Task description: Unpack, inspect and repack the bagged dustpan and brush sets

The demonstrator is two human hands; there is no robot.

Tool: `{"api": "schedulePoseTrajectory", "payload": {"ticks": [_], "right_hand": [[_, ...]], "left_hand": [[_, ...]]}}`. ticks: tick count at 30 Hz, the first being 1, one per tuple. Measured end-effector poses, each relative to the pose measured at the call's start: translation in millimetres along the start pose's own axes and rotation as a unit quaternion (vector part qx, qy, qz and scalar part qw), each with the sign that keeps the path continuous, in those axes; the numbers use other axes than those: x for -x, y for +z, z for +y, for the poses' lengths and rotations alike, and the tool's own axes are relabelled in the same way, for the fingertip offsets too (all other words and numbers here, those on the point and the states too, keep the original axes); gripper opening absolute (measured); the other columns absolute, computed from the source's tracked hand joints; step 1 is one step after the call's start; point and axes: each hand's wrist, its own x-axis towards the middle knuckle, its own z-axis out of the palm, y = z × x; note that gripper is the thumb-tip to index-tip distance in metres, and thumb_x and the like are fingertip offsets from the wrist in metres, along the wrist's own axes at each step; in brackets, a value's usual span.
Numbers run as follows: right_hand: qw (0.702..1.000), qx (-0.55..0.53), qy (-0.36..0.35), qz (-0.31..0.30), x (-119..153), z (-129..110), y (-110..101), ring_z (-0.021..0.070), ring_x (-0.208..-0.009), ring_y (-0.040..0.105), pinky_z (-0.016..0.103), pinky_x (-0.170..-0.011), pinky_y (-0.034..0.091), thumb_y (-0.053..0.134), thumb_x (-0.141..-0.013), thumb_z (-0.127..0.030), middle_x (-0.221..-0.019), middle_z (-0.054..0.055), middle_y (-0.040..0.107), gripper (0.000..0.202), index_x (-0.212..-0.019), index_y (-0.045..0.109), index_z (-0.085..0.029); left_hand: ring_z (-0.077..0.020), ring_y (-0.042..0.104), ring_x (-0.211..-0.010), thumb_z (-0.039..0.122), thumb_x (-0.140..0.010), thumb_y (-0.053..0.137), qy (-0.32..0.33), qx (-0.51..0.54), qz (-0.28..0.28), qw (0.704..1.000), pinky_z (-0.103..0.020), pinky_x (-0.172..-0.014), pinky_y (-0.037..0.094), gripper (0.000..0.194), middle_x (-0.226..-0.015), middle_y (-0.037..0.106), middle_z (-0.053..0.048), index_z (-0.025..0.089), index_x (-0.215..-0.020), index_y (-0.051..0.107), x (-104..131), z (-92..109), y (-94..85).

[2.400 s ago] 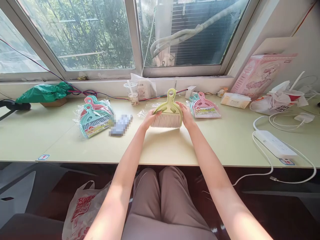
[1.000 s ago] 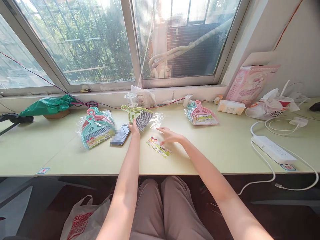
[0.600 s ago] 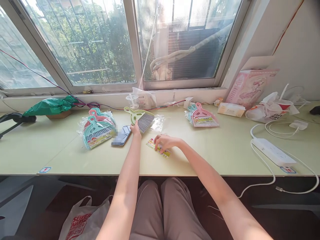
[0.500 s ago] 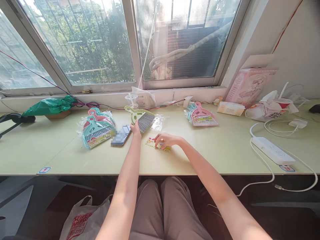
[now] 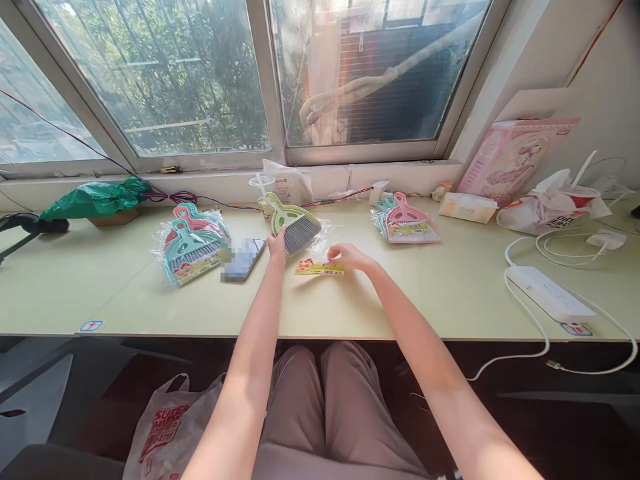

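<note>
My left hand [image 5: 277,245] is closed on the near edge of a green dustpan [image 5: 281,212] with a grey-bristled brush [image 5: 303,233] lying in it. My right hand [image 5: 349,256] pinches the right part of a printed yellow-green card [image 5: 313,267], which is raised a little over the table. Behind the card, a clear plastic wrapper [image 5: 325,235] lies crumpled beside the brush. Wrapped green and pink dustpan sets [image 5: 193,247] are stacked at the left. More wrapped sets, a pink one [image 5: 410,223] in front, lie at the right.
A phone [image 5: 245,259] lies left of my left hand. At the right are a power strip [image 5: 550,293] with white cables, a tissue pack [image 5: 469,207] and a pink box [image 5: 520,157]. A green bag [image 5: 95,200] sits at the back left. The table's front edge [image 5: 330,339] crosses above my lap.
My right hand has lifted the card off the table and now pinches it. The green dustpan, in my left hand, has shifted slightly right. The camera view has tilted down a little.
</note>
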Motion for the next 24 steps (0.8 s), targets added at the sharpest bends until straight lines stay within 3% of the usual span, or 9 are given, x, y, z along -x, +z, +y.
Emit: {"api": "schedulePoseTrajectory", "payload": {"ticks": [4,7,9,12,14,18,24], "right_hand": [[0.990,-0.097,-0.056,0.084,1,-2,-9,0.0179,-0.081,0.066,0.030,-0.076,0.050,0.070,-0.072,-0.027,-0.081,0.002,0.074,0.008,-0.075,0.073,-0.021],[0.977,-0.047,-0.074,0.195,1,-2,-18,0.0213,-0.092,0.066,0.036,-0.088,0.048,0.064,-0.080,-0.026,-0.091,0.002,0.076,0.015,-0.085,0.078,-0.025],[0.970,0.012,-0.057,0.238,1,0,-21,0.0234,-0.098,0.065,0.039,-0.092,0.046,0.062,-0.083,-0.025,-0.095,0.002,0.076,0.019,-0.088,0.080,-0.028],[0.959,0.093,-0.024,0.265,2,2,-23,0.0242,-0.098,0.064,0.038,-0.091,0.045,0.063,-0.086,-0.023,-0.099,0.004,0.075,0.020,-0.092,0.081,-0.030],[0.953,0.120,-0.009,0.277,3,3,-22,0.0236,-0.097,0.064,0.037,-0.088,0.044,0.062,-0.088,-0.021,-0.101,0.004,0.074,0.022,-0.094,0.081,-0.030],[0.940,0.164,-0.007,0.298,3,2,-19,0.0253,-0.102,0.062,0.039,-0.090,0.039,0.061,-0.089,-0.017,-0.101,0.004,0.075,0.026,-0.100,0.080,-0.031],[0.940,0.192,-0.022,0.280,3,2,-19,0.0264,-0.102,0.059,0.040,-0.091,0.033,0.057,-0.092,-0.015,-0.103,0.005,0.075,0.029,-0.092,0.082,-0.030]], "left_hand": [[-0.0233,0.069,-0.091,0.051,-0.077,0.080,-0.044,0.013,-0.069,0.997,-0.039,-0.088,0.056,0.039,-0.088,0.070,-0.009,0.017,-0.091,0.066,7,8,4.9],[-0.0287,0.070,-0.099,0.063,-0.079,0.075,-0.063,0.014,-0.198,0.978,-0.045,-0.092,0.055,0.050,-0.094,0.073,-0.013,0.017,-0.098,0.069,21,13,11.1],[-0.0314,0.070,-0.104,0.069,-0.077,0.072,-0.057,0.014,-0.286,0.956,-0.048,-0.095,0.054,0.059,-0.102,0.074,-0.015,0.017,-0.106,0.069,33,14,16.0],[-0.0328,0.069,-0.106,0.068,-0.069,0.079,-0.044,-0.010,-0.358,0.933,-0.048,-0.097,0.052,0.067,-0.106,0.074,-0.016,0.015,-0.110,0.068,47,13,22.4],[-0.0320,0.069,-0.106,0.058,-0.063,0.088,-0.036,-0.041,-0.391,0.919,-0.047,-0.098,0.050,0.066,-0.109,0.074,-0.014,0.015,-0.110,0.068,53,11,24.7],[-0.0308,0.068,-0.107,0.037,-0.053,0.095,-0.037,-0.064,-0.411,0.909,-0.045,-0.100,0.049,0.068,-0.110,0.074,-0.012,0.015,-0.112,0.068,55,12,24.9],[-0.0291,0.068,-0.104,0.035,-0.053,0.092,-0.056,-0.033,-0.368,0.928,-0.044,-0.099,0.049,0.061,-0.106,0.074,-0.011,0.015,-0.106,0.068,53,15,23.5]]}}
